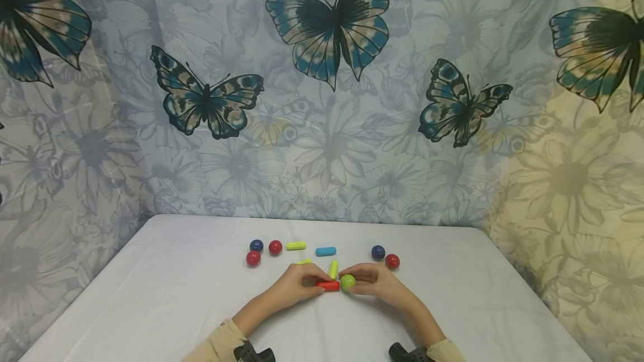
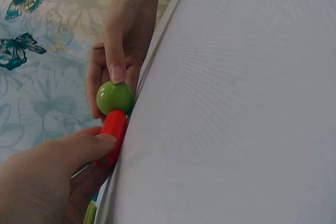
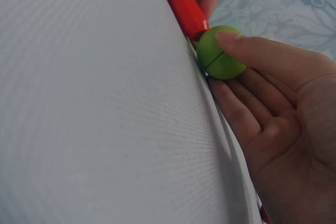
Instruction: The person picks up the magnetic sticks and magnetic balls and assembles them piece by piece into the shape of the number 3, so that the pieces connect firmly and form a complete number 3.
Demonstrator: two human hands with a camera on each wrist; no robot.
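Observation:
My left hand pinches a short red rod between thumb and fingers. The green ball is in my right hand, its thumb pressed on the ball, which shows a seam line in the right wrist view. In both wrist views the ball meets the end of the red rod; whether they are joined I cannot tell. Just beyond the rod lies a yellow-green rod, pointing away from me. Another yellow-green rod is mostly hidden behind my left hand.
At the back left sit a blue ball and two red balls. A yellow-green rod and a blue rod lie at the back middle. Toward the right are a dark blue ball and a red ball. White cloth covers the table.

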